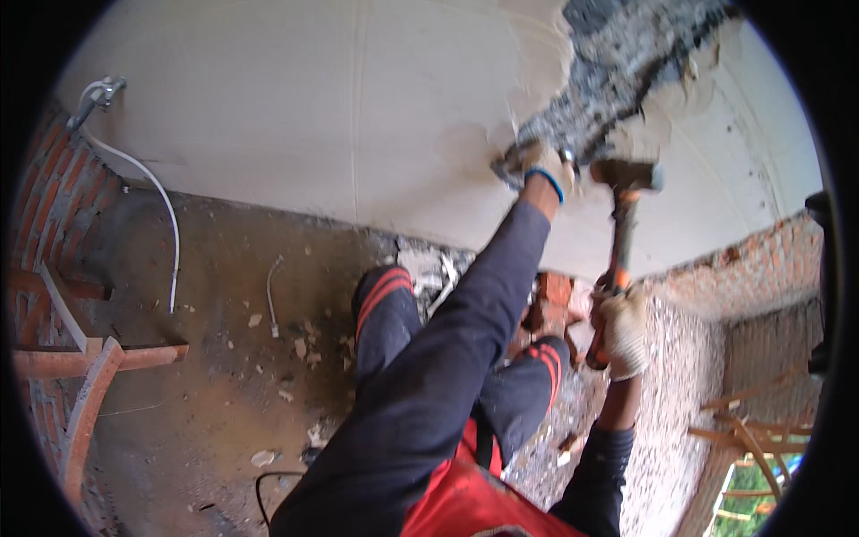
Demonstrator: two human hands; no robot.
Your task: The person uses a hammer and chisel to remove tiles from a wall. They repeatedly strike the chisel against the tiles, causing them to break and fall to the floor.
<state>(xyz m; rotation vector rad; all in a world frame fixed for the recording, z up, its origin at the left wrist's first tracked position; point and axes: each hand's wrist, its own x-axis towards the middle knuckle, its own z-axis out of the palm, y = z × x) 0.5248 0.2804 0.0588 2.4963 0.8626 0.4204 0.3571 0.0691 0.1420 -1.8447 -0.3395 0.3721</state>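
My left hand [541,163], in a pale work glove with a blue cuff, is closed at the wall, by the lower end of a broken-out groove [595,98]. It grips a metal chisel [510,166], mostly hidden by the glove and the dark gap behind. My right hand [624,331], also gloved, wraps round the orange and black handle of a hammer [626,215]. The hammer stands upright, its heavy head just right of my left hand and apart from it. Grey rough masonry shows inside the groove, edged by broken pale plaster [546,67].
Red bricks [553,291] lie at the wall's foot beside my knees. Rubble and a short hose [272,295] litter the wet floor [206,385]. A white hose [161,192] hangs from a tap [106,91]. Wooden pieces [98,362] stand at left; a brick ledge [734,268] juts at right.
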